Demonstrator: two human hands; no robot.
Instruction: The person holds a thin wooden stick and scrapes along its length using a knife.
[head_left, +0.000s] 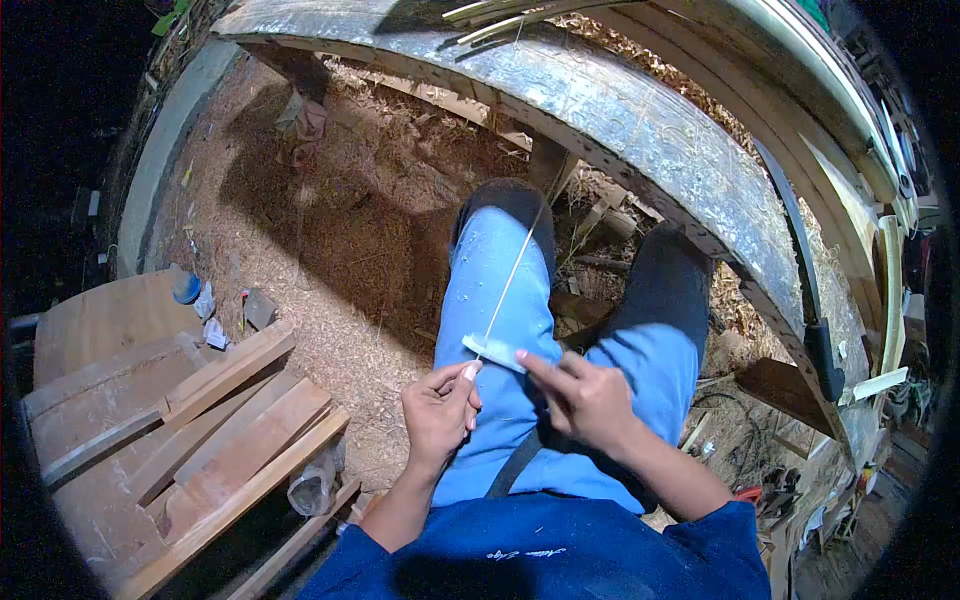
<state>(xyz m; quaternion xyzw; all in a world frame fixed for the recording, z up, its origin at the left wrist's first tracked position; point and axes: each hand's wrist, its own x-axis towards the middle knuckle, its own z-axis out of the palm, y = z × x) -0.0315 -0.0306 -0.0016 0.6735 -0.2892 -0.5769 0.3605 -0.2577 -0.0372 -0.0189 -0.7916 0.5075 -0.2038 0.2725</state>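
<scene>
My left hand point(437, 410) is closed in a pinch on the lower end of a thin pale stick point(511, 278), which looks like a sliver of wood or bamboo. The stick slants up and away over my thigh toward the bench. In my right hand point(585, 396) is a short, flat, whitish piece point(494, 353), gripped between the fingers with the index finger stretched along it. Its far end crosses the stick just above my left fingertips. Whether it is a blade or a folded abrasive sheet, I cannot tell.
A worn wooden bench point(640, 135) curves across the front, with thin strips point(520, 22) on top and a black-handled saw-like tool point(822, 360) at its right. Planks point(230, 430) are stacked at left, near a blue round object point(187, 288). Shavings point(330, 330) cover the floor.
</scene>
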